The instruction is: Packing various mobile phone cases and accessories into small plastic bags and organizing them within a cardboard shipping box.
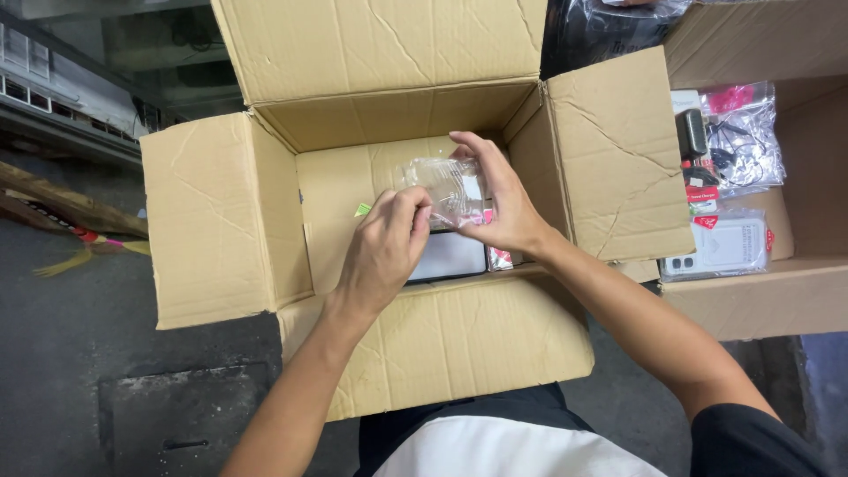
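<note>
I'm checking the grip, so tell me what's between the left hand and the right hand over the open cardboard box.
A clear plastic bag, pinched by the left hand and right hand. The head view shows it above the cardboard box.

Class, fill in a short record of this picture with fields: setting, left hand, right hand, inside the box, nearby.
setting: open cardboard box on a grey floor
left hand: left hand pinches the clear packet
right hand: right hand holds the packet's other side
inside the box: a flat dark item lies under the hands
nearby: second box to the right, holding bagged goods
</note>
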